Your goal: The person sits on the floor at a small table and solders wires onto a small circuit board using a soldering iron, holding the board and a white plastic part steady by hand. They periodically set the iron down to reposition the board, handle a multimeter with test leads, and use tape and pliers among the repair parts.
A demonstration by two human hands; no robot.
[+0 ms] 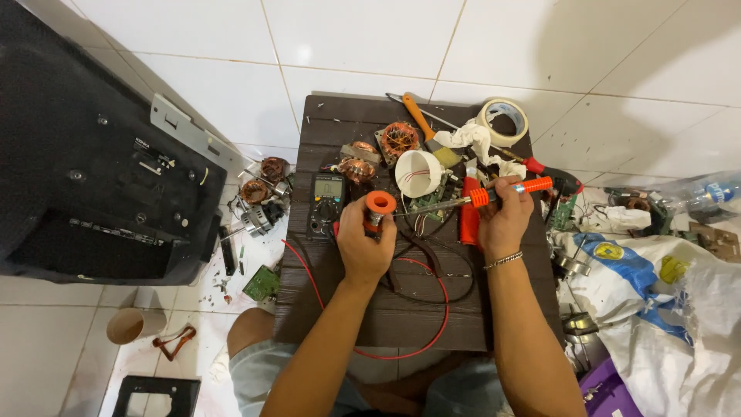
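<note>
Head view: two hands (432,228), one multimeter (327,203).

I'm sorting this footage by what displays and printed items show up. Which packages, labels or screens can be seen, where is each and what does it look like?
Multimeter: on the dark table, left of the left hand; dark body, small pale-green rectangular screen.
Sack: on the floor at right; white, crumpled, blue and yellow print.
Bottle: far right; clear plastic, blue label.
Television: at left, back showing; black, small white label.
</note>
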